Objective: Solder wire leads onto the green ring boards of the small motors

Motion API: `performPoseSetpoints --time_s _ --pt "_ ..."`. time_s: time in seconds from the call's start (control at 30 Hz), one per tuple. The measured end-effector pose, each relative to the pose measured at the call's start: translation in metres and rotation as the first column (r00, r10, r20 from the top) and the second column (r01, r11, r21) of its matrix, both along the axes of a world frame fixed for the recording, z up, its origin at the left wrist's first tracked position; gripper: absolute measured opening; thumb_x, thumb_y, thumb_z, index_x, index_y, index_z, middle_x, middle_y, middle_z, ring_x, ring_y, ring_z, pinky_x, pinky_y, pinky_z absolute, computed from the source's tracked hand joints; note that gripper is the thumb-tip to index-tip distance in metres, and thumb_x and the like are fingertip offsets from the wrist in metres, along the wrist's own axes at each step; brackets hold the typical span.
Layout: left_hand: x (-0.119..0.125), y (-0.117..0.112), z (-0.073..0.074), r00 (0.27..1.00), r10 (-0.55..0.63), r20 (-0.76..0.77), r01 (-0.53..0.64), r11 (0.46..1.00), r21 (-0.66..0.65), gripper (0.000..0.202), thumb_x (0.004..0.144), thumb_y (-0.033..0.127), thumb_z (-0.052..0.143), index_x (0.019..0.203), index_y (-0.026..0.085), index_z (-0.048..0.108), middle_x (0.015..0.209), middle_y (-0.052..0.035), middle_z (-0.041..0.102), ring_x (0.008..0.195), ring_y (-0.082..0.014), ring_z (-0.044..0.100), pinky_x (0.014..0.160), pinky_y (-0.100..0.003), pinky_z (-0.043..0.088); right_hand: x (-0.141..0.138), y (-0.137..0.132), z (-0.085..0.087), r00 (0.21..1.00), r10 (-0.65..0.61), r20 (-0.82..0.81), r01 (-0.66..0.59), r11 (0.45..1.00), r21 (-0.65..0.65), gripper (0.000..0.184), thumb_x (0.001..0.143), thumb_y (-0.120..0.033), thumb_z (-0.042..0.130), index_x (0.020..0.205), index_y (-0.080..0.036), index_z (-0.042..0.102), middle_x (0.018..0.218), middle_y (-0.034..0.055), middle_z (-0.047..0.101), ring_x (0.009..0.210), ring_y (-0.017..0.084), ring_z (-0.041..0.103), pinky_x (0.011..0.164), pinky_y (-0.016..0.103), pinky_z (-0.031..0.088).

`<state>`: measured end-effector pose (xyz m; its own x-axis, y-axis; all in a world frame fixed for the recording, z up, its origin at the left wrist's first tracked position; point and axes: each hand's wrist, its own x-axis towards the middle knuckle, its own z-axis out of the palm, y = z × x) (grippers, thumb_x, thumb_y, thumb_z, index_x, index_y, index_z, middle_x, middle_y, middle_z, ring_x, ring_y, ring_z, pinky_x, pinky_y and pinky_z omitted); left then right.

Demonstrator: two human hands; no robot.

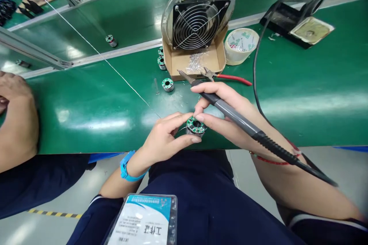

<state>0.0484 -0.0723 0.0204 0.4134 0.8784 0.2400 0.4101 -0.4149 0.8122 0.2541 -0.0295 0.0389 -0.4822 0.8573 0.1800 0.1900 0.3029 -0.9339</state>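
Observation:
A small round motor stator with a green circuit board on top (196,126) stands near the front edge of the green table. My left hand (169,136) grips it from the left between thumb and fingers, and a thin wire shows beside them. Resting in my right hand (227,116) is a soldering iron (234,113), its tip pointing up and left, away from the stator. The right fingertips touch or nearly touch the board's upper edge. A strand of solder wire (115,69) runs from the upper left down toward my left hand.
Behind stands a fume fan (198,26) above a cardboard box (174,63) of clipped leads. Red-handled cutters (232,78), a tape roll (241,48) and a soldering iron stand (299,23) lie right. More stators, including one nearby (168,84), stand left. A co-worker's arm (20,118) rests far left.

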Motion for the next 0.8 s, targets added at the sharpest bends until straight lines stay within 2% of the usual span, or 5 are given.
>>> performPoseSetpoints --time_s 0.3,0.5,0.6,0.67,0.8 --pt "0.005 0.022 -0.008 0.999 -0.039 0.004 0.039 0.990 -0.133 0.044 0.094 0.049 0.067 0.125 0.017 0.068 0.086 -0.0015 0.065 0.068 -0.0099 0.051 0.065 -0.023 0.044 0.002 0.014 -0.013 0.999 -0.020 0.027 0.017 0.996 0.084 0.027 0.094 -0.021 0.058 0.121 -0.024 0.054 0.086 -0.0032 0.064 0.070 0.007 0.061 0.070 0.021 0.052" --pt "0.005 0.033 -0.013 0.998 0.055 -0.008 -0.055 0.961 -0.272 0.040 0.092 0.044 0.071 0.121 0.021 0.058 0.086 0.0005 0.063 0.062 -0.0091 0.051 0.056 -0.023 0.041 -0.004 0.011 -0.019 0.953 -0.288 -0.096 0.295 0.953 0.063 0.041 0.091 -0.019 0.064 0.128 -0.027 0.051 0.088 -0.0037 0.068 0.081 0.009 0.068 0.081 0.023 0.059" --pt "0.004 0.036 -0.016 0.989 0.115 -0.089 -0.119 0.992 -0.045 0.031 0.094 0.039 0.067 0.116 0.021 0.054 0.096 -0.0030 0.064 0.081 -0.0148 0.062 0.069 -0.027 0.051 -0.009 0.003 -0.019 0.958 -0.288 0.005 0.288 0.956 0.051 0.036 0.091 -0.019 0.063 0.126 -0.027 0.054 0.091 -0.0022 0.071 0.084 0.011 0.072 0.083 0.026 0.061" --pt "0.005 0.037 -0.020 0.966 0.176 -0.189 -0.145 0.975 0.170 0.024 0.096 0.031 0.062 0.115 0.021 0.052 0.104 -0.0050 0.064 0.094 -0.0175 0.064 0.073 -0.027 0.052 -0.015 -0.002 -0.020 0.964 -0.256 0.071 0.253 0.966 0.051 0.036 0.091 -0.021 0.063 0.126 -0.027 0.056 0.103 0.0006 0.074 0.092 0.013 0.073 0.088 0.028 0.061" --pt "0.010 0.037 -0.030 0.880 0.329 -0.343 -0.172 0.894 0.414 0.019 0.096 0.022 0.054 0.115 0.022 0.050 0.106 -0.0057 0.061 0.081 -0.0160 0.061 0.056 -0.025 0.042 -0.029 -0.010 -0.027 0.940 -0.333 0.078 0.336 0.941 -0.027 0.039 0.089 -0.022 0.066 0.126 -0.027 0.057 0.104 -0.0005 0.073 0.087 0.011 0.072 0.078 0.025 0.060"
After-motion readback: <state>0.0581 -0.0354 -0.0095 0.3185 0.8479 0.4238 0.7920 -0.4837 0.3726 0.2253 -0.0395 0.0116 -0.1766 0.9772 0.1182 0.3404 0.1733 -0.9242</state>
